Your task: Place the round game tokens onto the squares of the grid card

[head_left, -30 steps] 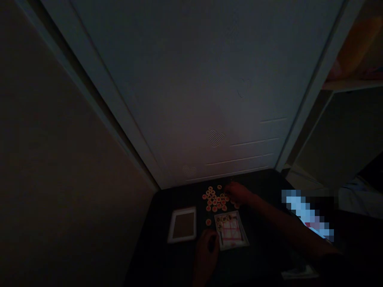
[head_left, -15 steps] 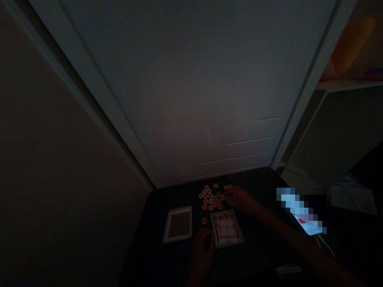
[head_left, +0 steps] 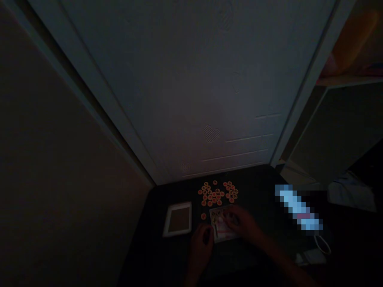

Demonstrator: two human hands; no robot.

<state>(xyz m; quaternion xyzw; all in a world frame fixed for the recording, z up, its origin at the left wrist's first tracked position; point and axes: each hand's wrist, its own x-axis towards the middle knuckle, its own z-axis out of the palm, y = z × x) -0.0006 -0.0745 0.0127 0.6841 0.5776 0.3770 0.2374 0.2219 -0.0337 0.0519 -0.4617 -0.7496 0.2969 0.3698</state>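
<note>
A shallow white tray (head_left: 228, 238) with a pink grid lies on the dark table, with several small round pieces along its top and left squares. My right hand (head_left: 241, 224) is over the tray's upper right part, its fingers pinched together; whatever they may hold is hidden. By the tray's left edge rests my left hand (head_left: 201, 239), fingers curled toward the thumb, and I cannot make out anything in it. Many round discs (head_left: 214, 195) with reddish and dark marks are spread behind the tray. One single disc (head_left: 204, 216) lies just ahead of my left hand.
A white-framed rectangle (head_left: 165, 230) with a brown inside lies at the left of the dark table (head_left: 257, 179). Behind rises a pale panel (head_left: 179, 99) with heart reliefs. To the right glows a blurred screen (head_left: 299, 209), with a white cable (head_left: 324, 246) below it.
My right hand has moved from the discs at the back toward me, over the tray. This uncovers the right-hand group of discs. My left hand stays by the tray's left edge.
</note>
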